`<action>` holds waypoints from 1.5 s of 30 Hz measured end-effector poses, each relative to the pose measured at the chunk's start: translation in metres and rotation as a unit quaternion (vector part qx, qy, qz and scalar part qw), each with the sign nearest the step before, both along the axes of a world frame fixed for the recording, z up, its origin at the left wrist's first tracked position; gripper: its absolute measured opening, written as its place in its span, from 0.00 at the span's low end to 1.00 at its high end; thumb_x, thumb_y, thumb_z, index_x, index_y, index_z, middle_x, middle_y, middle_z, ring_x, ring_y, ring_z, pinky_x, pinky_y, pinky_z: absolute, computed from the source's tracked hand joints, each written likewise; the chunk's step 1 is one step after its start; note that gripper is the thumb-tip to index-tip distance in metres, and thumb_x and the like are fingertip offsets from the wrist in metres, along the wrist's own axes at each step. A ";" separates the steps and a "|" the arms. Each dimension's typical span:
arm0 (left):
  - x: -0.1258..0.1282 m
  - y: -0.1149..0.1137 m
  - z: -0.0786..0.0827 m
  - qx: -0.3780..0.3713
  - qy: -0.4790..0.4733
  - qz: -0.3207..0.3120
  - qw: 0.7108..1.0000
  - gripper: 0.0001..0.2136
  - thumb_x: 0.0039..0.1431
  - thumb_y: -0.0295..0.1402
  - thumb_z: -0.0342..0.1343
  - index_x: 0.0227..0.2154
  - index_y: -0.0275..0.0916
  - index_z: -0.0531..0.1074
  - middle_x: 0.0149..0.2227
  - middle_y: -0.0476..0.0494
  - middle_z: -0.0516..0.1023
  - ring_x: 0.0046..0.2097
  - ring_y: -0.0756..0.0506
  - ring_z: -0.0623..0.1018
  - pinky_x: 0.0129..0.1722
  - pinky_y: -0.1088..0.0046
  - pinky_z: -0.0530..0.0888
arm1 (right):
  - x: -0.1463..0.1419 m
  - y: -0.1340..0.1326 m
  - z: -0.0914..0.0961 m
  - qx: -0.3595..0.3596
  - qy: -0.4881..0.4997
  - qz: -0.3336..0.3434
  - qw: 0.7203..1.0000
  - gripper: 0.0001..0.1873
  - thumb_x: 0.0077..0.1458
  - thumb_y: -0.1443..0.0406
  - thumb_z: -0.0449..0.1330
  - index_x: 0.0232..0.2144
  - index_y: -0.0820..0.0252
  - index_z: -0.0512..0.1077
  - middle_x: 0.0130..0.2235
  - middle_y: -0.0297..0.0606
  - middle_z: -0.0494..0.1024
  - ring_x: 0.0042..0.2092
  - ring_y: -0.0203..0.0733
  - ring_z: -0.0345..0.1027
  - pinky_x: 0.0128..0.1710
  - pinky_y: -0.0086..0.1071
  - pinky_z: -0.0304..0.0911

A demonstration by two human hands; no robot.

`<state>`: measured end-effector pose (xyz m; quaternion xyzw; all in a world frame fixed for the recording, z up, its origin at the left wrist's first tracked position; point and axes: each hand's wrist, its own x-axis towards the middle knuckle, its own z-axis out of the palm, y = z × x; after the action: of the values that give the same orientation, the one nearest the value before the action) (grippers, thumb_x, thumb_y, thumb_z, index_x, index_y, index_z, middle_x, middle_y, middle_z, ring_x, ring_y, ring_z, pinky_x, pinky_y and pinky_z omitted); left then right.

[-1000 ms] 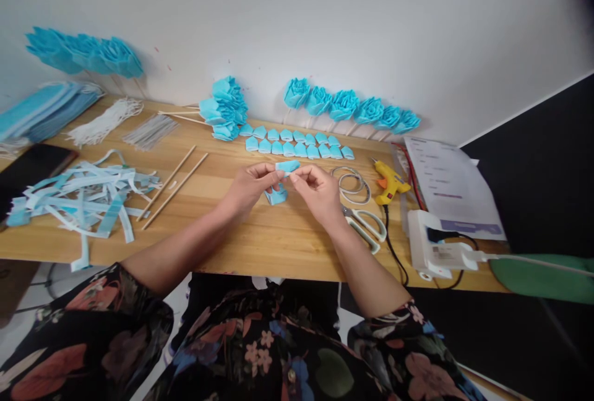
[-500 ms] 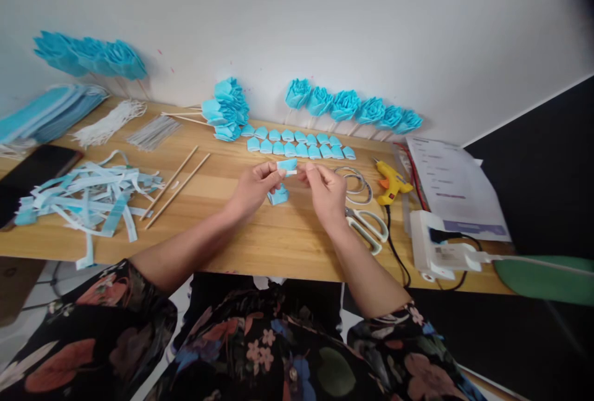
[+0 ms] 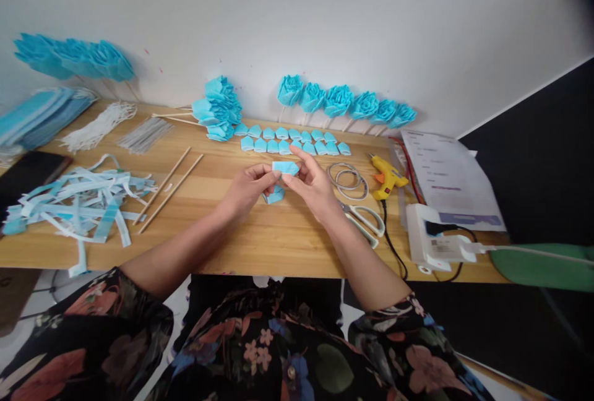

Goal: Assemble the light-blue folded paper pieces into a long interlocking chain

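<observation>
You are holding a small blue piece (image 3: 284, 168) between both hands, above the middle of the table (image 3: 260, 246). Your left hand (image 3: 248, 189) is pinching its left end, the thumb pressing on top and the fingers curling under. Your right hand (image 3: 318, 189) is gripping its right end, the thumb resting at the lower edge and other fingers closing behind, while the index finger is pointing up and away from it. A second blue piece (image 3: 277, 195) is showing just below; you cannot tell from here whether your left fingers are touching it. Beyond your hands, folded pieces (image 3: 272, 146) are lying in two rows, with blue flowers (image 3: 338, 101) leaning on the wall behind. The scissors (image 3: 355, 210) are lying near your right wrist, and a yellow glue gun (image 3: 388, 179) is resting farther right. Off to the left, two sticks (image 3: 171, 194) are lying beside a heap of strips (image 3: 97, 197).
</observation>
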<state>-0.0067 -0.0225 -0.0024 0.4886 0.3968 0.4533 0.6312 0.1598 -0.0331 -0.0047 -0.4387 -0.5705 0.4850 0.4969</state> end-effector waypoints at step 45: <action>-0.006 0.005 0.013 0.031 0.099 -0.014 0.994 0.08 0.44 0.36 0.61 0.20 0.38 0.71 0.21 0.51 0.70 0.24 0.52 0.65 0.26 0.74 0.63 | 0.008 0.004 0.005 -0.030 -0.009 0.029 0.999 0.29 0.49 0.63 0.63 0.55 0.53 0.73 0.32 0.30 0.76 0.35 0.37 0.71 0.43 0.38 0.74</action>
<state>-0.0129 -0.0171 0.0101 0.5561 0.4362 0.4061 0.5793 0.1673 -0.0293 -0.0002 -0.4410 -0.5723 0.5120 0.4645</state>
